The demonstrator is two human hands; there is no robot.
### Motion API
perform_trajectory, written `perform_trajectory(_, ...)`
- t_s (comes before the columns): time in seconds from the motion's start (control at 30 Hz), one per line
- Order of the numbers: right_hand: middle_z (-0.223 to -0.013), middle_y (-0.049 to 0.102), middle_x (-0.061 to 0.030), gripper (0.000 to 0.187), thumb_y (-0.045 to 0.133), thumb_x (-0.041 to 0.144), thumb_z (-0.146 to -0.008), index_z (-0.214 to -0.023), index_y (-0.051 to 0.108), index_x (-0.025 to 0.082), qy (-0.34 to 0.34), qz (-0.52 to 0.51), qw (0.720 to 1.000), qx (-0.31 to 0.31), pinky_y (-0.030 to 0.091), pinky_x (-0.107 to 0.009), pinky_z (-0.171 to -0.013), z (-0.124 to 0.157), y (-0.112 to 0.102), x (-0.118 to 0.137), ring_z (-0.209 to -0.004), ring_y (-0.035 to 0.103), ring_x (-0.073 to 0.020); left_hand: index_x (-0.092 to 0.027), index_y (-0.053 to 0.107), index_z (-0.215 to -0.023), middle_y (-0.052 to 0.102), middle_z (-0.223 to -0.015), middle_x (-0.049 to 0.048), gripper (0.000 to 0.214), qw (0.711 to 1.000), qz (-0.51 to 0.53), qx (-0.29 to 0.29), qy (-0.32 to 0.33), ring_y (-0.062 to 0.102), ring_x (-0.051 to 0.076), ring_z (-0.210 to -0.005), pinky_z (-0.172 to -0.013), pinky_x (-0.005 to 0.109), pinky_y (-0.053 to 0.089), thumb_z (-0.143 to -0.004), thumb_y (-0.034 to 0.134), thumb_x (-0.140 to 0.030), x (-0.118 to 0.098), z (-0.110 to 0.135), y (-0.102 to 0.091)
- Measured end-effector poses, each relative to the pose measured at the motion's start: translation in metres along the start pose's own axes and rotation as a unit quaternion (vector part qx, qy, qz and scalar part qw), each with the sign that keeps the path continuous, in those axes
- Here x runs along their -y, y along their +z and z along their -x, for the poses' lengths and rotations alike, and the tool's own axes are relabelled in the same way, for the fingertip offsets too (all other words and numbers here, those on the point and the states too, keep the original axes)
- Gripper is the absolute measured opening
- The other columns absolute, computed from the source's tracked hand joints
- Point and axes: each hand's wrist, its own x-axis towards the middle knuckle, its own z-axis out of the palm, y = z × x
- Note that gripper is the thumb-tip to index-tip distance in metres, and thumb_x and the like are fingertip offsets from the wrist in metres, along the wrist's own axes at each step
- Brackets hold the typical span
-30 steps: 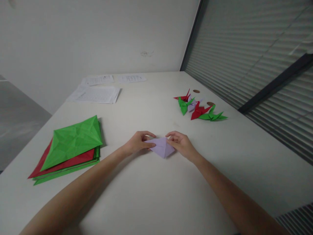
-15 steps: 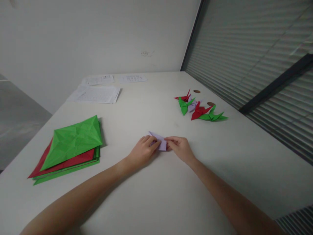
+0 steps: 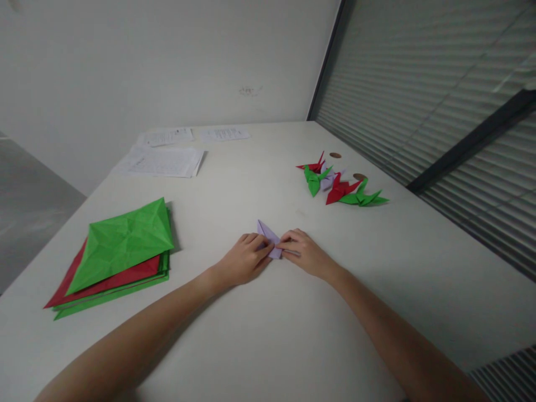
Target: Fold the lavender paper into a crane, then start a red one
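Between my two hands lies a small piece of folded lilac origami paper (image 3: 270, 233) on the white table, with a pointed tip sticking up and away from me. My left hand (image 3: 247, 258) is closed on its left side, thumb and fingers pinching it and hiding part of it. At the right edge, the fingertips of my right hand (image 3: 302, 252) pinch the same paper. Beyond my right hand sits a group of folded paper cranes: a green one (image 3: 313, 180), a red one (image 3: 341, 190), another green one (image 3: 364, 196) and more behind.
To the left is a stack of creased green paper (image 3: 129, 237) with red paper (image 3: 79, 273) beneath. Printed sheets (image 3: 163, 162) lie farther back near the wall. Window blinds (image 3: 419, 100) run along the right side, near round holes (image 3: 359, 176) in the table (image 3: 234, 346).
The lilac paper has turned slightly, its tip now pointing more away from me. My right hand has shifted a little left, its fingers closer to my left thumb.
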Motion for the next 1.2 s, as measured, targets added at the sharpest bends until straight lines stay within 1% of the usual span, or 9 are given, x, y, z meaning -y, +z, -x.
perform_trajectory(0.17, -0.087, 0.067, -0.0047, 0.010, 0.068, 0.024, -0.086, -0.091, 0.077, 0.025, 0.007, -0.023, 1.000, 0.019, 0.045, -0.036, -0.081, 0.000, -0.004, -0.005, -0.087, 0.056, -0.0196, -0.017, 0.058, -0.125, 0.063, -0.112, 0.0124, 0.033, 1.000, 0.021, 0.006, 0.007, 0.059, 0.024, -0.105, -0.095, 0.042, 0.044, -0.094, 0.050, -0.027, 0.003, 0.001, 0.000)
perform_trajectory(0.33, -0.086, 0.068, -0.0043, 0.011, 0.067, 0.031, -0.087, -0.090, 0.077, 0.027, 0.020, -0.035, 0.999, 0.021, 0.044, -0.036, -0.082, 0.001, -0.005, -0.009, -0.088, 0.056, -0.0198, -0.017, 0.066, -0.099, 0.070, -0.103, 0.0085, 0.014, 0.997, 0.073, -0.028, -0.008, 0.065, 0.019, -0.099, -0.094, 0.037, 0.044, -0.092, 0.055, -0.023, 0.007, -0.001, 0.003)
perform_trajectory(0.57, -0.080, 0.068, -0.0036, 0.018, 0.065, 0.039, -0.087, -0.082, 0.077, 0.027, 0.065, -0.023, 0.997, -0.019, 0.040, -0.037, -0.080, 0.001, 0.006, -0.014, -0.085, 0.055, -0.0200, -0.017, 0.068, -0.091, 0.072, -0.102, 0.0093, 0.015, 0.992, 0.112, -0.043, -0.035, 0.066, 0.019, -0.096, -0.090, 0.036, 0.046, -0.093, 0.054, -0.023, 0.009, -0.003, 0.004)
perform_trajectory(0.73, -0.082, 0.066, -0.0042, 0.020, 0.064, 0.043, -0.088, -0.084, 0.076, 0.027, 0.092, -0.005, 0.995, -0.046, 0.039, -0.039, -0.081, 0.003, 0.012, -0.013, -0.086, 0.052, -0.0211, -0.017, 0.069, -0.088, 0.069, -0.095, 0.0095, 0.015, 0.990, 0.108, -0.060, -0.062, 0.063, 0.021, -0.093, -0.087, 0.036, 0.045, -0.090, 0.059, -0.028, 0.011, -0.002, 0.005)
perform_trajectory(0.8, -0.085, 0.065, -0.0048, 0.021, 0.063, 0.044, -0.088, -0.085, 0.076, 0.027, 0.096, -0.001, 0.994, -0.044, 0.039, -0.040, -0.083, 0.003, 0.013, -0.010, -0.088, 0.052, -0.0217, -0.017, 0.068, -0.096, 0.068, -0.092, 0.0083, 0.016, 0.991, 0.100, -0.047, -0.074, 0.061, 0.021, -0.091, -0.086, 0.037, 0.043, -0.090, 0.058, -0.029, 0.011, -0.001, 0.004)
perform_trajectory(0.9, -0.089, 0.064, -0.0053, 0.021, 0.062, 0.043, -0.089, -0.086, 0.076, 0.028, 0.093, 0.014, 0.995, -0.036, 0.038, -0.042, -0.086, 0.004, 0.012, -0.005, -0.093, 0.051, -0.0229, -0.019, 0.060, -0.120, 0.065, -0.098, 0.0080, 0.031, 0.994, 0.080, -0.016, -0.071, 0.057, 0.022, -0.094, -0.088, 0.038, 0.041, -0.092, 0.056, -0.032, 0.009, -0.002, 0.002)
perform_trajectory(0.97, -0.090, 0.064, -0.0053, 0.020, 0.061, 0.043, -0.090, -0.087, 0.075, 0.029, 0.094, 0.022, 0.995, -0.031, 0.038, -0.043, -0.087, 0.003, 0.012, -0.002, -0.095, 0.051, -0.0233, -0.020, 0.062, -0.117, 0.062, -0.100, 0.0085, 0.030, 0.997, 0.053, 0.001, -0.059, 0.054, 0.023, -0.096, -0.088, 0.039, 0.040, -0.093, 0.053, -0.035, 0.007, -0.003, 0.000)
perform_trajectory(1.1, -0.091, 0.064, -0.0054, 0.020, 0.061, 0.042, -0.090, -0.087, 0.073, 0.026, 0.114, 0.035, 0.992, -0.030, 0.038, -0.042, -0.086, 0.002, 0.014, 0.001, -0.093, 0.051, -0.0231, -0.018, 0.068, -0.095, 0.061, -0.098, 0.0085, 0.026, 0.998, 0.039, 0.031, -0.043, 0.052, 0.022, -0.094, -0.087, 0.038, 0.038, -0.096, 0.046, -0.031, 0.008, -0.004, -0.004)
perform_trajectory(1.2, -0.091, 0.063, -0.0061, 0.023, 0.059, 0.042, -0.091, -0.085, 0.071, 0.024, 0.133, 0.053, 0.989, -0.043, 0.038, -0.041, -0.086, 0.002, 0.017, 0.002, -0.093, 0.051, -0.0235, -0.020, 0.061, -0.120, 0.064, -0.101, 0.0081, 0.029, 0.995, 0.081, 0.025, -0.048, 0.055, 0.021, -0.096, -0.088, 0.036, 0.039, -0.096, 0.046, -0.026, 0.016, -0.002, -0.003)
